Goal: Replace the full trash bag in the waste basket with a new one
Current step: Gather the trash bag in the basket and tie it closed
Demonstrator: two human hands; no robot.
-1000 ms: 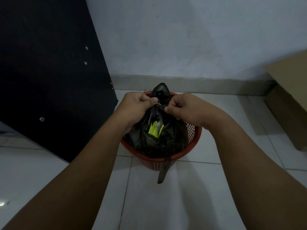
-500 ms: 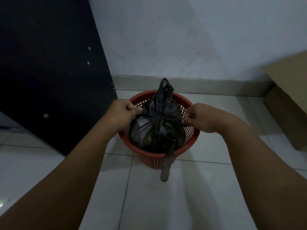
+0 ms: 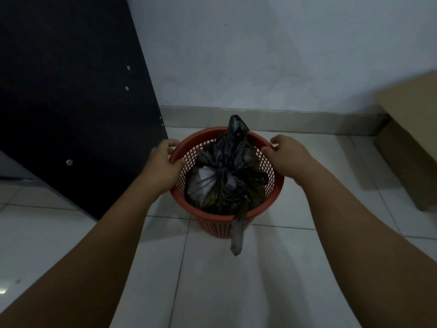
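— What is sitting in the basket (image 3: 208, 215)?

— A black trash bag (image 3: 224, 183), tied shut in the middle. It is filling the red mesh basket. One end is sticking up past the far rim, and the other end, a thin tail (image 3: 237, 235), is hanging over the near rim and down the outside.

— And what are the hands doing?

— The left hand (image 3: 163, 164) is holding the left rim, with the thumb lying over the edge and the fingers curling round the outside. The right hand (image 3: 287, 157) is sitting at the right rim, thumb inside and forefinger above it. I cannot tell whether it is pinching the rim or only touching it. Neither hand is touching the bag.

— Is anything standing in the way?

— The basket is standing on the white floor tiles (image 3: 236, 280), near the pale wall (image 3: 260, 55). A dark panel (image 3: 71, 102) is leaning just beside the left hand. A cardboard box (image 3: 411, 143) is sitting well apart on the right.

— What is differing from a moment ago?

— A second ago both hands were pinching the bag's ends together over the middle. Half a second ago they were pulling those ends apart. Now the hands are out at the rim, and the yellow scrap is no longer showing.
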